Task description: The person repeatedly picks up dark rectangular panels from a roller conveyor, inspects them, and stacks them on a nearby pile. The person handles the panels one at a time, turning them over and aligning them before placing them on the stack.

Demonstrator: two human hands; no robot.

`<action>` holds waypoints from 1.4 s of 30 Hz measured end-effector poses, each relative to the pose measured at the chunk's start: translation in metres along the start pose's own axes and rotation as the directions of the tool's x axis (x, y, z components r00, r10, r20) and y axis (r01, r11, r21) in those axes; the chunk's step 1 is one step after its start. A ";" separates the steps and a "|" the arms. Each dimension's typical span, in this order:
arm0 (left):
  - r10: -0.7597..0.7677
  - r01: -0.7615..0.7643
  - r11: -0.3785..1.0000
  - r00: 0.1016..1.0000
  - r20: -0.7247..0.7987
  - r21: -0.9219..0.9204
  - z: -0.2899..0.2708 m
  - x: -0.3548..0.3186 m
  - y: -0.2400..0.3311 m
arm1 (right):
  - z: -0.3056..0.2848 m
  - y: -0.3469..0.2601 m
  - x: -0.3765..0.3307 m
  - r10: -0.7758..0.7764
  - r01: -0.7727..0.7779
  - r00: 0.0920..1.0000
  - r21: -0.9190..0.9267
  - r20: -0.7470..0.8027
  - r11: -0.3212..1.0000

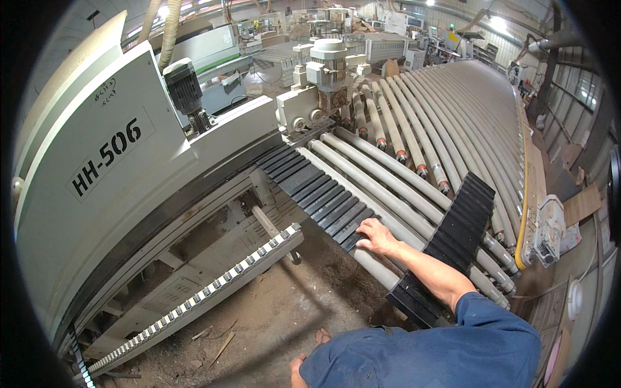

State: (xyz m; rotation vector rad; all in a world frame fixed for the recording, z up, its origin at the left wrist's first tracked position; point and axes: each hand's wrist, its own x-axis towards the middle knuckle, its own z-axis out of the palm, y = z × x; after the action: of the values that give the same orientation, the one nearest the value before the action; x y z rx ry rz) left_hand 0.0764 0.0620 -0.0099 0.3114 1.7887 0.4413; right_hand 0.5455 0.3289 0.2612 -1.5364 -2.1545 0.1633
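Observation:
My right hand (pixel 378 238) reaches forward over a row of narrow black strips (pixel 326 202). Its fingers curl over the right ends of the nearest strips, with the thumb toward me. The strips lie side by side across the grey rollers (pixel 381 178), running from the machine toward me. At the lower edge, a little of my left hand (pixel 298 363) shows beside my blue shirt; its fingers cannot be made out. Close to my right forearm lie a larger stack of black strips (pixel 462 223) and another black bundle (pixel 419 301).
A large pale machine (pixel 123 187) with a dark motor (pixel 184 90) fills the left. Below it, a toothed rail (pixel 200 301) juts over the dusty floor (pixel 259 336). A curved roller conveyor (pixel 459 103) with a yellow edge (pixel 529 200) sweeps right. Wood scraps (pixel 223 347) litter the floor.

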 end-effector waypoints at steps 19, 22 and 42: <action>0.104 -0.094 0.991 0.988 0.110 -0.093 -0.012 -0.027 0.075 | -0.039 0.023 0.010 0.141 -0.060 0.972 -0.381 0.190 0.923; 0.299 -0.225 0.946 0.886 0.355 -0.235 -0.009 -0.013 0.103 | -0.030 -0.037 0.003 0.018 0.050 0.980 -0.341 0.196 0.939; 0.181 0.240 0.961 -0.175 0.968 -0.136 0.263 -0.305 0.328 | -0.165 -0.251 -0.114 0.153 -0.204 0.683 0.014 -0.714 0.979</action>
State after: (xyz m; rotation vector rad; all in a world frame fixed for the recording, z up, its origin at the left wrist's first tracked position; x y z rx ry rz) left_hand 0.4028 0.2582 0.3436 0.2611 0.0095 0.2172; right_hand 0.4326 0.1043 0.4617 -1.5052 -1.3922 -0.3980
